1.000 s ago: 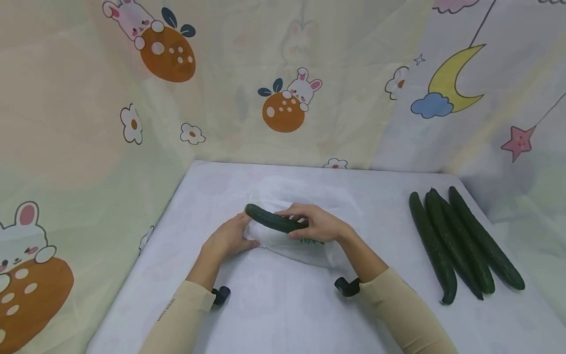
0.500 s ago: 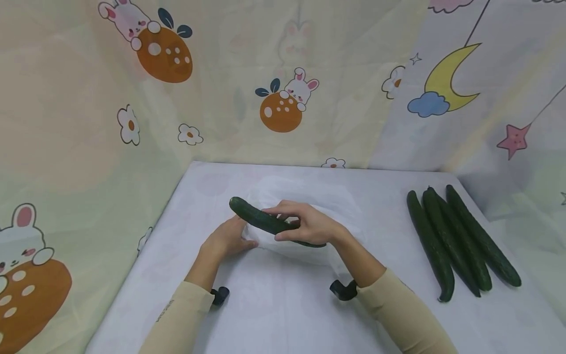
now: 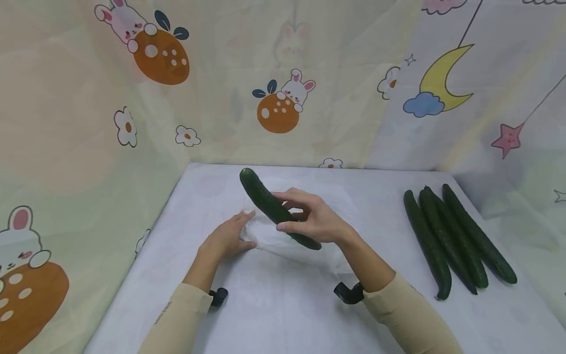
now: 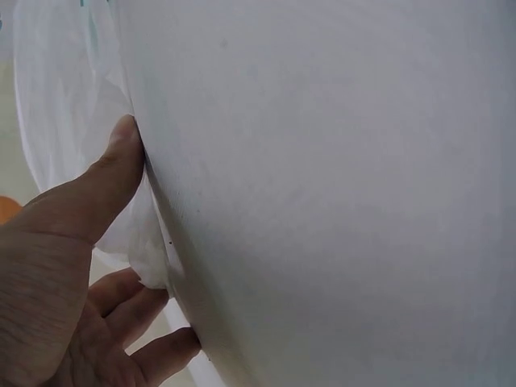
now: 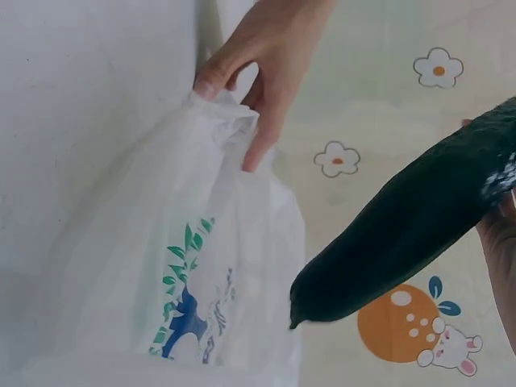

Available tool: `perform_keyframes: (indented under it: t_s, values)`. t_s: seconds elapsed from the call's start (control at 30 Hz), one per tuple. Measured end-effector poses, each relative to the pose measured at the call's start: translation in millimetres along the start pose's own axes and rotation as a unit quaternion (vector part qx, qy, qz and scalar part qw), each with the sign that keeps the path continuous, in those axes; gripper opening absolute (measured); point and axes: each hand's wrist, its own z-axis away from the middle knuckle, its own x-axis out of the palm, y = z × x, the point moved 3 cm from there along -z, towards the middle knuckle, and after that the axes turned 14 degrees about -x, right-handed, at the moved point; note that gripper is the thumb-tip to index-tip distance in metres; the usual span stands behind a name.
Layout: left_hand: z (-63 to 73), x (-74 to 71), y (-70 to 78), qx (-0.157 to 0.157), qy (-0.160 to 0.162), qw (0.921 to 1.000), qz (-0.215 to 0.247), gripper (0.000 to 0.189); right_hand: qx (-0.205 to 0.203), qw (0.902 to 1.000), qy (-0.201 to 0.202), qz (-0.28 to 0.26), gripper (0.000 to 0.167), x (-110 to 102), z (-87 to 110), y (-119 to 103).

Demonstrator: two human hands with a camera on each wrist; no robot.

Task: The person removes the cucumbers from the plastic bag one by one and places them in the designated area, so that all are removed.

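My right hand [image 3: 313,215] grips a dark green cucumber [image 3: 262,192], tilted with its far-left end raised over a thin white plastic bag [image 3: 269,235]. The cucumber [image 5: 379,242] hangs beside the bag in the right wrist view, where green leaves and a blue print show on the plastic. At the bag's gathered left end, my left hand [image 3: 227,237] holds the plastic between spread thumb and fingers. In the left wrist view the thumb of my left hand [image 4: 81,218] lies along the bag [image 4: 72,105], its fingers at the lower edge.
Several more cucumbers [image 3: 460,241] lie side by side on the right of the white-covered table [image 3: 283,305]. A cloth backdrop [image 3: 212,59] with rabbits, flowers and a moon rises behind the table and along both sides.
My right hand has first shifted left with the cucumber, then lifted and tilted it, its far end rising away from the bag. My left hand stays at the bag's end.
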Motion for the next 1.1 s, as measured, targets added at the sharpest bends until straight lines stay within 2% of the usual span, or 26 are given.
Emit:
perform_keyframes:
  t_s: [0.2,0.4,0.6,0.9,1.1]
  values:
    - [2.2,-1.3,1.8,0.006,-0.008,0.9999,-0.005,0.096,-0.028,0.9974,0.066,-0.002,0.068,-21,11.2,-15]
    - [4.3,-6.4,-1.3,0.012,0.001,0.9999,-0.004,0.096,-0.003,0.9934,0.112,0.025,0.063,-47,27.5,-17]
    - [5.2,-6.3,-3.7,0.019,-0.007,0.9998,0.002,0.096,0.032,0.9891,0.137,0.044,0.062,-63,45.5,-14]
    - [1.2,-4.8,-0.7,0.02,-0.008,0.9997,-0.008,0.094,0.052,0.9841,0.152,0.075,0.061,-79,76.2,-6]
    - [1.6,-6.2,0.1,0.018,-0.01,0.9997,-0.012,0.094,0.092,0.978,0.165,0.089,0.057,-96,98.9,0]
